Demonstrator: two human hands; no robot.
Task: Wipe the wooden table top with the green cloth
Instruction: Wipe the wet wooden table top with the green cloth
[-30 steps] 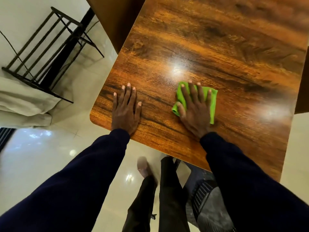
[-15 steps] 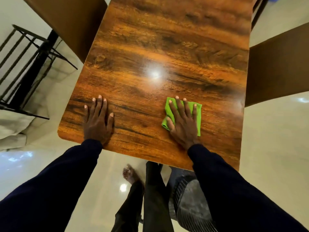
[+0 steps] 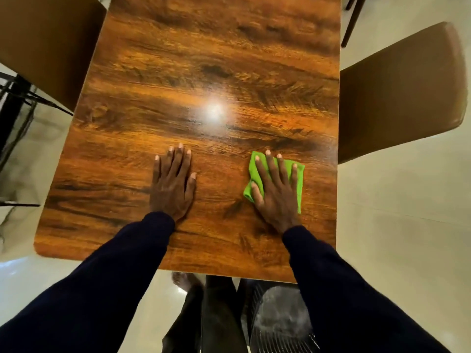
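The glossy wooden table top (image 3: 204, 72) fills the middle of the head view, with a bright light reflection near its centre. A folded green cloth (image 3: 298, 179) lies on its near right part. My right hand (image 3: 276, 192) presses flat on the cloth with fingers spread and straight, covering most of it. My left hand (image 3: 173, 184) rests flat on the bare wood to the left of the cloth, fingers straight. Both arms wear dark blue sleeves.
A brown chair (image 3: 397, 93) stands at the table's right side and another brown chair (image 3: 46, 42) at the far left. A black metal rack (image 3: 15, 110) is on the left over pale glossy floor. A dark chair seat (image 3: 277, 317) and my legs are below the near edge.
My right hand has slid the green cloth rightward toward the table's right edge. My left hand has shifted right, away from the left corner. The view has swung to face the table squarely.
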